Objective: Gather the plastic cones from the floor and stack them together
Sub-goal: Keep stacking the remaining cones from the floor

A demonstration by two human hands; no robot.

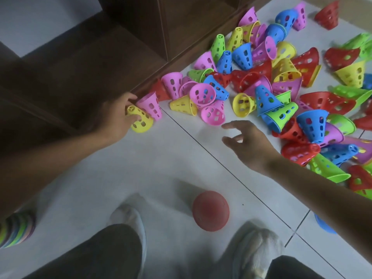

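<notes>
- Red ball (210, 211): round, matte, resting on the floor between the two feet, near the bottom centre.
- Floor (161, 168): pale tiles, crossed by thin dark grout lines running diagonally.
- Wooden cabinet (100, 57): dark brown, open compartments, occupying the upper left; base edge meeting the tiles.
- Left slipper (128, 220): pale, blurred, toe pointing up the frame, beside the ball.
- Right slipper (255, 246): pale, fuzzy, lower right of the ball.
- Trouser legs (96, 256): dark fabric, along the bottom edge.
</notes>
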